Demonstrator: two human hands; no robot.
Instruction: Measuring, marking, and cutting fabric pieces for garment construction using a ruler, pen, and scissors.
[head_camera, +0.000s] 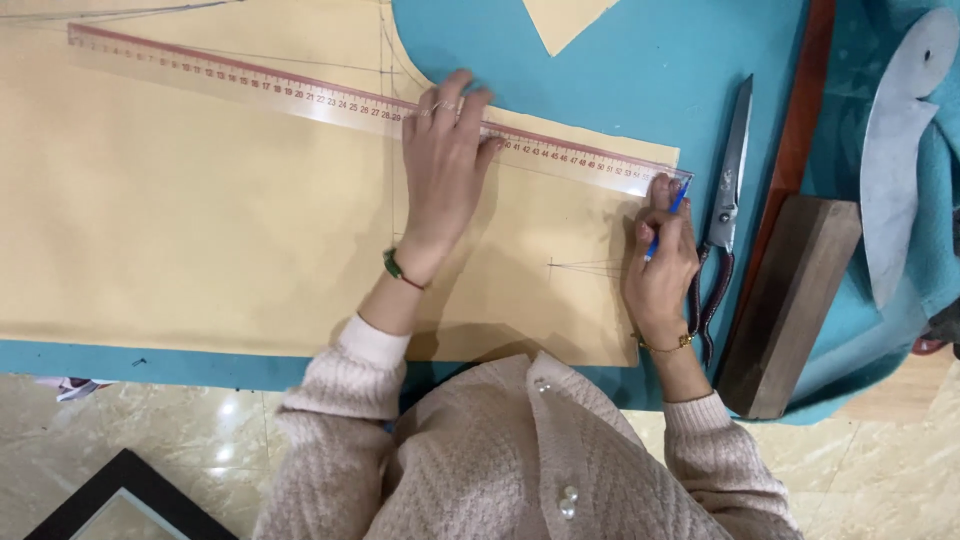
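Head view is showing me looking down on a long clear ruler (370, 102) lying slantwise across a sheet of tan paper (200, 220), which is lying on the blue table (640, 70).

My left hand (445, 170) is pressing flat and open on the ruler near its middle, fingers (455, 100) spreading over its upper edge, gripping nothing, just pinning it down. My right hand (662, 265) is closing around a blue pen (664, 226), the tip sitting at the ruler's right end, right at the paper's edge.

I am judging the risks like this: the left hand is holding the ruler only at its middle, so sideways push from the pen at the right end could be pivoting the ruler and bending the line. The pen is also working so near the paper's edge that it could be slipping off onto the table. The shears (728, 190) are lying just right of the ruler's end, beside my right hand, and a wrist swing could be knocking them.

Both forearms are reaching forward from the body, the left wrist bending back, palm down; the right wrist is nearly straight, thumb on top of the pen. A wooden block (790, 300) is lying further right of the ruler, beyond the shears.
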